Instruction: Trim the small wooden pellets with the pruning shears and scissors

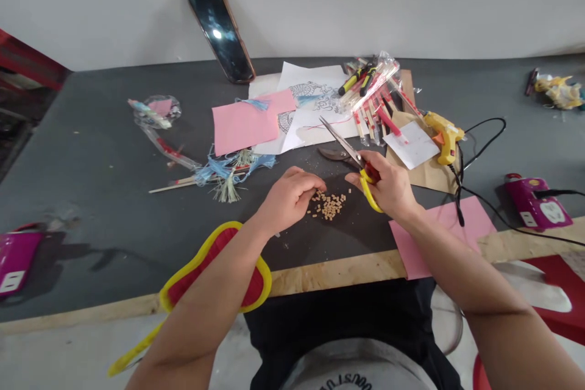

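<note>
My right hand [388,186] grips yellow-handled scissors [342,141], their long blades pointing up and left, away from me. A small pile of short, light-brown wooden pieces [333,207] lies on the dark grey table [114,219] between my hands. At the pile's left edge, my left hand [289,196] has thumb and fingertips pinched together. What is between those fingertips is too small or hidden to make out. Just beyond the scissors, a curved-bladed metal cutter [333,154] rests on the table, partly covered by my right hand.
A red fan-like piece with yellow edging [201,262] lies under my left forearm. Blue tassels [214,169], pink paper [244,128] and bagged sticks [365,103] spread behind. A yellow glue gun [443,136] trails a black cord rightward. A phone [222,35] leans on the wall.
</note>
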Demonstrator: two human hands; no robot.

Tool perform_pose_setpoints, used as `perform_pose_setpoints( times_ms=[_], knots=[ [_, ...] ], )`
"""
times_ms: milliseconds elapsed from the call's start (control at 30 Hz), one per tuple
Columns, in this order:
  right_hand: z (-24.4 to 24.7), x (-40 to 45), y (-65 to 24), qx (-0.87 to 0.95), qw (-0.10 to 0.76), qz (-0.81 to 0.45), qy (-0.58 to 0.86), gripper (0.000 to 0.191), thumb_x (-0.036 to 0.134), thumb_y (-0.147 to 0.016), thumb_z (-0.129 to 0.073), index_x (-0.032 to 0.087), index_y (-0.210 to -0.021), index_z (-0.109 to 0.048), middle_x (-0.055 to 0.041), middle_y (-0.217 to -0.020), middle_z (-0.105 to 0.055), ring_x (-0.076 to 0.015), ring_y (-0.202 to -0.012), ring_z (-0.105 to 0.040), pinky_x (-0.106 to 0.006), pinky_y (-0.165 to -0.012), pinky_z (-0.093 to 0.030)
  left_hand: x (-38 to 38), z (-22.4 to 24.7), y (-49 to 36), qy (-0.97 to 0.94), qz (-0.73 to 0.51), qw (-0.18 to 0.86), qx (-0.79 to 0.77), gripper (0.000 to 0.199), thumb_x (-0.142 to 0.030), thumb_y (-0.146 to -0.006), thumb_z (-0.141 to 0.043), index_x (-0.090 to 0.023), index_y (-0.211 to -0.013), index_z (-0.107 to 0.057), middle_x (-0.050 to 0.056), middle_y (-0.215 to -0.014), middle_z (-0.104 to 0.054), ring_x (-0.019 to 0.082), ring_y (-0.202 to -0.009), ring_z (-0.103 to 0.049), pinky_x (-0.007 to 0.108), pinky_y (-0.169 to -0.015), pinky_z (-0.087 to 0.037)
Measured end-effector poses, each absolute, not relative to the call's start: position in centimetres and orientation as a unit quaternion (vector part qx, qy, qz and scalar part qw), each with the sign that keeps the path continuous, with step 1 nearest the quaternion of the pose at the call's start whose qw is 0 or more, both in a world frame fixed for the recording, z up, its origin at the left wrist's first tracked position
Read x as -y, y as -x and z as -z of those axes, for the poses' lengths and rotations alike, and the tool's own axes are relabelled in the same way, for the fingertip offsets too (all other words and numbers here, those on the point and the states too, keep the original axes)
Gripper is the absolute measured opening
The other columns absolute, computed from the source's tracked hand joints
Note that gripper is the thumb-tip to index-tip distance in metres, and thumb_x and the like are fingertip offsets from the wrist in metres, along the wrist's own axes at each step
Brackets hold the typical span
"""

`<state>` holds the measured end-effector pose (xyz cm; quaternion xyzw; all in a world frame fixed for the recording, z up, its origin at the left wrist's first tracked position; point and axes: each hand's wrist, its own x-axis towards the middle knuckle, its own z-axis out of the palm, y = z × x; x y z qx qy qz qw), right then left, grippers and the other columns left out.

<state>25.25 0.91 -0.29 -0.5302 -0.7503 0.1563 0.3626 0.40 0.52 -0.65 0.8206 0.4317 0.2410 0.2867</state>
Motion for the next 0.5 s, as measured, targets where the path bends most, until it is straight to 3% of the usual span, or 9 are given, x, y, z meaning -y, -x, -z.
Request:
perform_pose_setpoints(
  times_ms=[100,233,500],
  knots=[
    [0.48,-0.89,-25.12,0.755,0.356,-0.156,0.528,0.044,0.059,-0.091,-0.063,0.019,-0.110,-0.070,-0.0012,-0.073,-0.066,-0.0126,-0.059,-0.056,-0.024,-0.057,-0.044,-0.83,1.02,-0.21,-0.846,-0.237,0.209,-0.430,0.036,-0.003,-0.092,-0.044,-0.020,-0.101,-0.074,0.008,-0.107,-0.075,0.025,-0.102,-0.060,0.041,-0.090,-0.053],
    [0.63,-0.89,-25.10,0.759,0.362,-0.151,0.520,0.044,0.058,-0.091,-0.063,0.019,-0.109,-0.070,-0.0010,-0.074,-0.066,-0.0126,-0.059,-0.056,-0.024,-0.057,-0.044,-0.96,1.29,-0.08,-0.847,-0.190,0.146,-0.475,0.037,-0.002,-0.090,-0.046,-0.018,-0.104,-0.076,0.011,-0.108,-0.071,0.029,-0.103,-0.058,0.046,-0.092,-0.052],
    [0.93,-0.99,-25.09,0.762,0.360,-0.149,0.517,0.045,0.059,-0.091,-0.064,0.019,-0.109,-0.071,-0.0003,-0.072,-0.065,-0.0125,-0.058,-0.056,-0.024,-0.057,-0.044,-1.01,1.27,-0.39,-0.842,-0.174,0.173,-0.481,0.023,-0.012,-0.094,-0.055,-0.018,-0.096,-0.077,0.010,-0.104,-0.071,0.029,-0.102,-0.055,0.044,-0.091,-0.050]
  ],
)
